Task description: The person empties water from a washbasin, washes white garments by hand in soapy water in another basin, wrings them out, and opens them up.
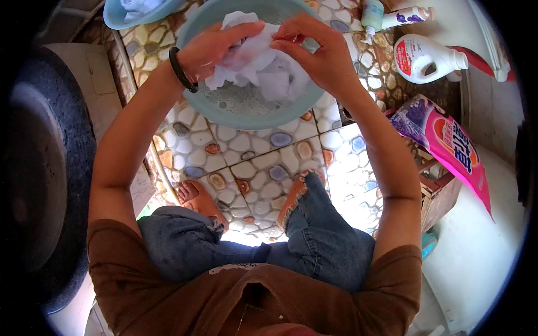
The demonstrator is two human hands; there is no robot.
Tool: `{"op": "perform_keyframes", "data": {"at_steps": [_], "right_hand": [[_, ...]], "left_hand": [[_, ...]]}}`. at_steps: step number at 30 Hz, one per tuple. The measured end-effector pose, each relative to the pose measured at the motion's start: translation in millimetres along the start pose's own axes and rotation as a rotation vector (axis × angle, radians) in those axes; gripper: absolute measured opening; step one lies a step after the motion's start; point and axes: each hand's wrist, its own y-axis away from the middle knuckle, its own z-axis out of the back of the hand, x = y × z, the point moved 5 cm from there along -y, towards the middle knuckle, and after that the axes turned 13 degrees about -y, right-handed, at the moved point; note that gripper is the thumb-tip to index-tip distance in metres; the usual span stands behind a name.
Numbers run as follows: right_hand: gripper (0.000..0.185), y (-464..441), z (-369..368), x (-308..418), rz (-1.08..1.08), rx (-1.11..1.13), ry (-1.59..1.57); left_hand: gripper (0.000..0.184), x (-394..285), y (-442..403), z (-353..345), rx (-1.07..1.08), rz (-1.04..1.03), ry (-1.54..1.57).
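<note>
2 hands (210, 53) (319, 47), 2 basins (252, 121) (120, 22), 2 small bottles (372, 15) (408, 18), 1 jug (423, 59), 1 bag (448, 140), 1 wristband (177, 67). Cloth pieces (283, 78): can't tell.

The left arm (134, 126) and right arm (381, 129) extended forward, bowed outward at the elbows and slanting inward toward each other. The left hand (208, 51) pointed its thumb across at the right hand (324, 53), which was arched, thumb and forefinger nearly meeting; the left fingers looked blurred.

Pebble-patterned tile floor (260, 208). On it: large blue-green basin (252, 121), far centre; white jug (420, 51), far right; person's feet (203, 203) nearer, left and right.
</note>
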Motion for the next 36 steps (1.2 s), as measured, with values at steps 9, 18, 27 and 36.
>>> {"op": "perform_keyframes", "data": {"at_steps": [9,18,27,36], "right_hand": [[0.018,54.3,77.1,1.4,-0.606,0.243,-0.488],[0.020,41.2,47.6,4.9,-0.199,0.018,0.110],[0.013,-3.8,-16.6,10.2,0.113,-0.095,0.244],[0.029,10.9,41.3,-19.7,-0.363,-0.146,-0.205]], "left_hand": [[0.041,-18.6,10.8,-2.1,-0.003,-0.288,-0.019],[0.040,-18.5,5.6,6.5,-0.036,-0.107,-0.044],[0.034,-4.8,15.9,-0.4,-0.064,-0.040,0.090],[0.034,-10.3,2.2,-6.2,0.131,-0.073,0.144]]}}
